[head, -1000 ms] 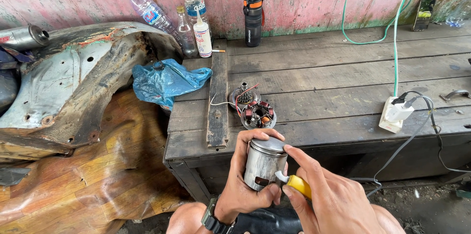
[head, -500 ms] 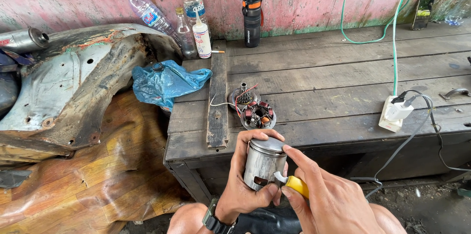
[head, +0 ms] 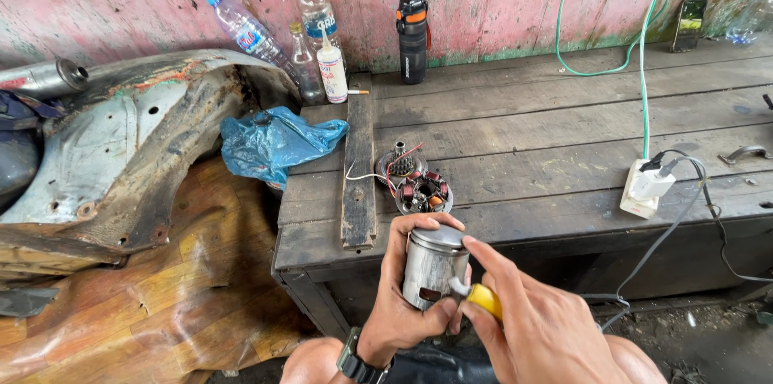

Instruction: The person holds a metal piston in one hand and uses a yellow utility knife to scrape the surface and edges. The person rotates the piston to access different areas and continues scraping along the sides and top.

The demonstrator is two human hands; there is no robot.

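Silver metal cylindrical piston (head: pixel 433 265) gripped upright in left hand (head: pixel 411 303), steadying it above dark wooden bench (head: pixel 515 150) edge | right hand (head: pixel 539 328) pinches yellow-handled tool (head: pixel 481 299), tip against piston's side hole.

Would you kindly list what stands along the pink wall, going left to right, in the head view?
Leaning clear bottle with blue cap → white squeeze bottle → black flask with orange trim → green cable → dark phone propped up.

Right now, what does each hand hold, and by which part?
Left hand grips the silver metal piston around its side; right hand holds a yellow-handled tool by its handle.
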